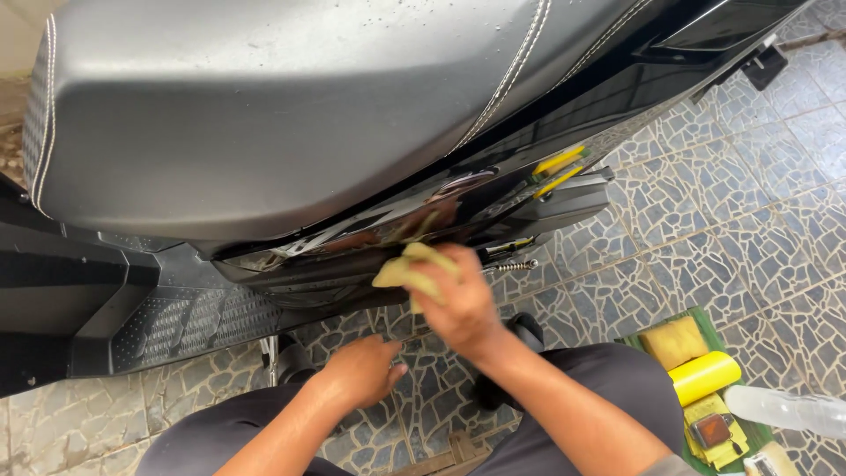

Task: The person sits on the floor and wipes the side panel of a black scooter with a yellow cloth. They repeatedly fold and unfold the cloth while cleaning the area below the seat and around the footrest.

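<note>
A: While your right hand (458, 304) pinches the crumpled yellow cloth (410, 271) vs the glossy black side panel (423, 216) just above it, where's the left hand (361, 370)?
B: Fingers together, resting flat on your knee.

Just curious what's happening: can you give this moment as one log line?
right hand: presses yellow cloth on glossy black side panel | left hand: empty, low near floor | scooter seat: above

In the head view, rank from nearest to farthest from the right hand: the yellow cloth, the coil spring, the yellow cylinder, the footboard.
From the right hand:
1. Yellow cloth, gripped in its fingers.
2. Coil spring, just up and right, under the scooter.
3. Yellow cylinder, on the floor, lower right.
4. Footboard, far left.
</note>
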